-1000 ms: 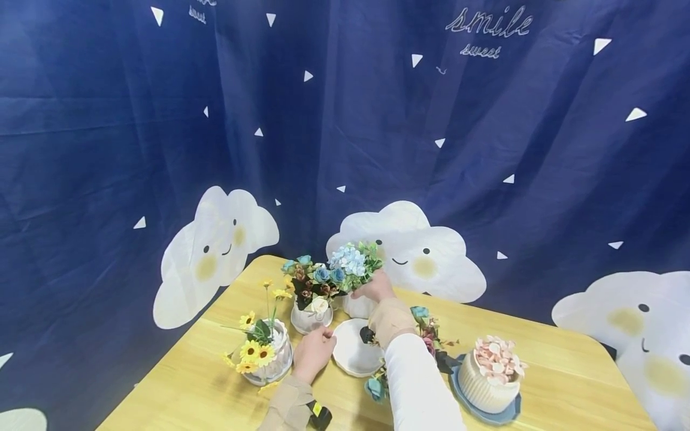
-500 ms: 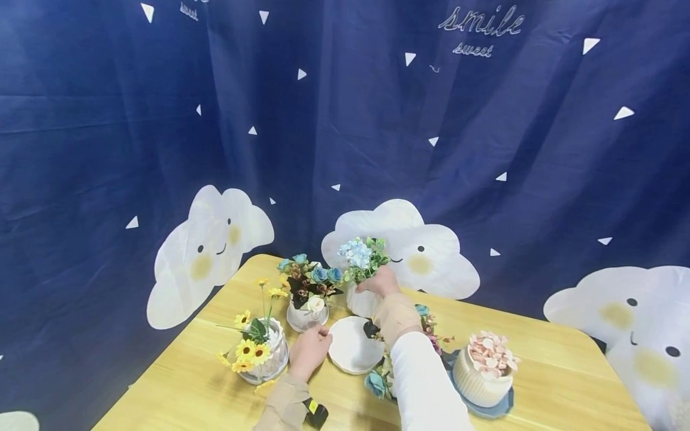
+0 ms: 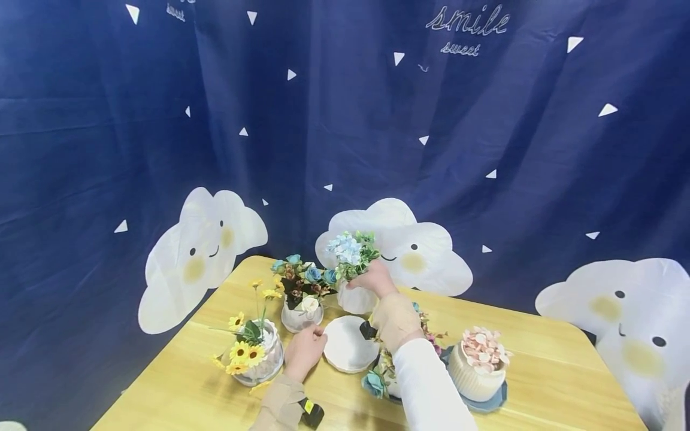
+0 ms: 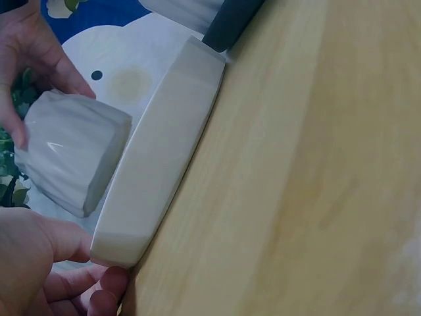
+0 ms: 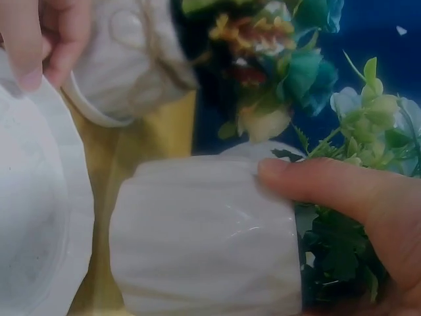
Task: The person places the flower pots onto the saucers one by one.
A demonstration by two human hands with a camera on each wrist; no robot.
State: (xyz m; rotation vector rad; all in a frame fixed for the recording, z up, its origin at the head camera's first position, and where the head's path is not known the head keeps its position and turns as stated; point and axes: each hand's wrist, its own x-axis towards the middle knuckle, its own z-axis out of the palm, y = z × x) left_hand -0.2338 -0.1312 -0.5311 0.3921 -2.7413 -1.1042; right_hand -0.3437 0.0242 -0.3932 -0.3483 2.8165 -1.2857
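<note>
My left hand (image 3: 305, 351) pinches the near-left rim of a white scalloped saucer (image 3: 350, 345), its thumb on top and fingers beneath, as the left wrist view shows. Just behind the saucer, my right hand (image 3: 373, 279) grips a white ridged flower pot (image 5: 197, 237) near its top. Blue hydrangeas (image 3: 345, 248) and green leaves fill that pot. In the right wrist view its base faces the saucer, with a narrow gap between. Whether the pot stands on the table or hangs just above it, I cannot tell.
Left of the saucer stand a pot with blue and brown flowers (image 3: 297, 288) and one with yellow daisies (image 3: 249, 353). A cream pot with pink flowers (image 3: 481, 366) sits on a blue saucer at right. Another flower arrangement (image 3: 374, 383) is partly hidden by my right arm.
My right hand has shifted the hydrangea pot slightly right, away from the neighbouring pot. My left hand stays at the saucer's rim. The head view has turned a little to the right.
</note>
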